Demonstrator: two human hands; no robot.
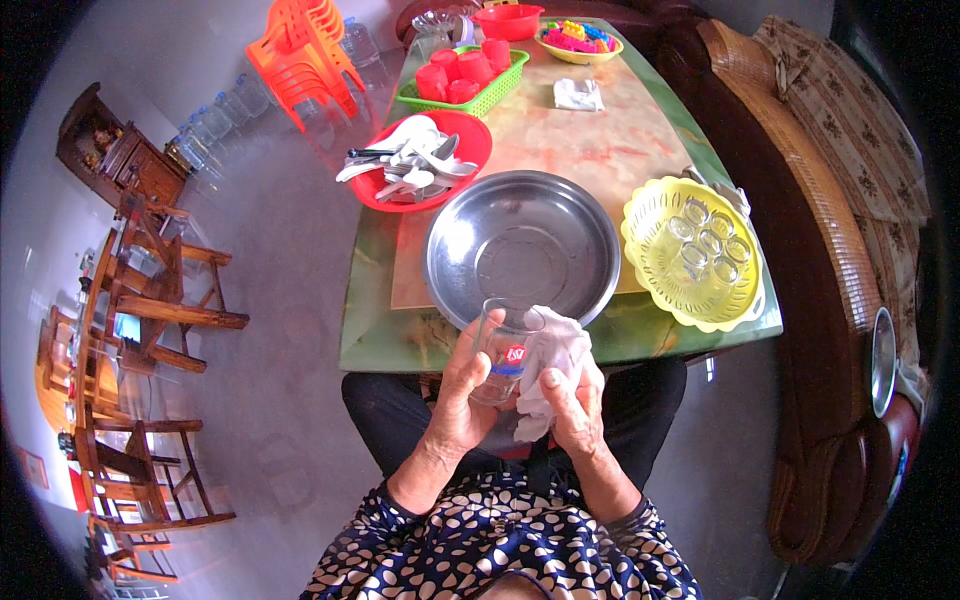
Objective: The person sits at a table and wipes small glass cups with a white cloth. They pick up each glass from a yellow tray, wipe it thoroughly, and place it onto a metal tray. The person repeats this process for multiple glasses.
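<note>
Between my hands, just off the near edge of the table, is a clear drinking glass (491,388) with a red and blue print. My left hand (458,395) grips the glass from its left side. A white cloth (556,358) is bunched in my right hand (577,408), pressed against the glass's right side. Directly beyond them stands a wide, shiny steel basin (520,250) with nothing in it. To its right, a yellow slotted basket (668,290) holds several small clear glasses (711,241).
Left of the basin, a red bowl (478,140) is heaped with spoons (418,160). Behind it, a green basket (500,90) carries red cups (475,68). A yellow plate of colourful blocks (580,40) and a folded white cloth (578,95) lie farther back. Orange chairs (300,60) are stacked at left.
</note>
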